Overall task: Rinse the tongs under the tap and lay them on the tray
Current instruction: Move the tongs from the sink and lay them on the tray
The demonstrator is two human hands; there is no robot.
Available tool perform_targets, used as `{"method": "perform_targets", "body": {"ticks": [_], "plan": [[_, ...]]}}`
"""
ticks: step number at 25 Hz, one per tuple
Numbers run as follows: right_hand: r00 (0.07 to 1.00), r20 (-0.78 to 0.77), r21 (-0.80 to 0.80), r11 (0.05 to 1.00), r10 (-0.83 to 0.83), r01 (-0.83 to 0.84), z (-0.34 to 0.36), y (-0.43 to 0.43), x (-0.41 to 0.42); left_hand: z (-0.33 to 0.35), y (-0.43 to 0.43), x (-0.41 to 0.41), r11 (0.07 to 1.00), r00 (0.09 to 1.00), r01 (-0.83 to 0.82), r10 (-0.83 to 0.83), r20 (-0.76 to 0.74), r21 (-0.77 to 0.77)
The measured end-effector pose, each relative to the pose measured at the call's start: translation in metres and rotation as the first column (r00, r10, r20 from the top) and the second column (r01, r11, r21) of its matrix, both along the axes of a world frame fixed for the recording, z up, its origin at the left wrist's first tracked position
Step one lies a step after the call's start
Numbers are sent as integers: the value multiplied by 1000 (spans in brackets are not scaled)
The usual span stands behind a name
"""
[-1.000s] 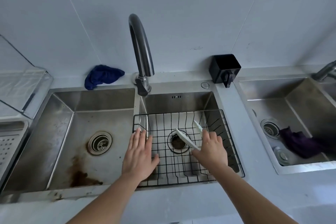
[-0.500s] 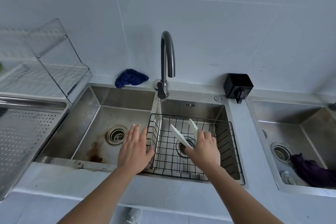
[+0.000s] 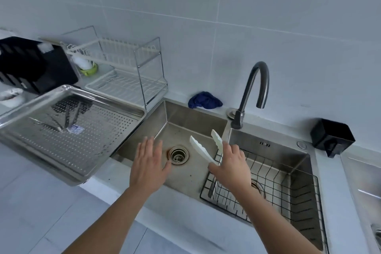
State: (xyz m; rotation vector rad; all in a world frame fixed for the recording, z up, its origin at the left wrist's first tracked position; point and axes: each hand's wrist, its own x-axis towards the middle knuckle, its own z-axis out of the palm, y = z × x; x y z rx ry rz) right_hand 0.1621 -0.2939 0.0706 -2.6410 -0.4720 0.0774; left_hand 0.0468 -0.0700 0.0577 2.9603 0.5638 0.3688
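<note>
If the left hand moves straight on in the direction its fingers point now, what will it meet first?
Probably the far left corner of the left sink basin; the left hand hangs open over it. If it rides above the rim (depth is unclear), the dish rack instead.

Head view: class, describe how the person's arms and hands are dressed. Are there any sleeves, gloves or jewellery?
Both are bare. The left hand and right hand wear no gloves, and no rings show on the visible fingers. The left forearm and right forearm show no sleeves, watch or bracelet down to the picture's bottom edge. No markings are visible.
</note>
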Motion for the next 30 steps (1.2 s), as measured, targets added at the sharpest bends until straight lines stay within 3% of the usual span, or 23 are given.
{"method": "perform_targets", "body": {"ticks": [10, 20, 30], "plan": [[991, 56, -9, 993, 119, -118, 25, 182, -34, 26, 172, -55, 994, 990, -109, 111, 85, -30], [985, 9, -23, 985, 172, -172, 31, 340, -66, 27, 302, -89, 990, 993, -108, 112, 47, -91], [964, -69, -110, 959, 256, -262, -24, 463, -17, -23, 414, -60, 967, 967, -229, 214, -135, -108]]}}
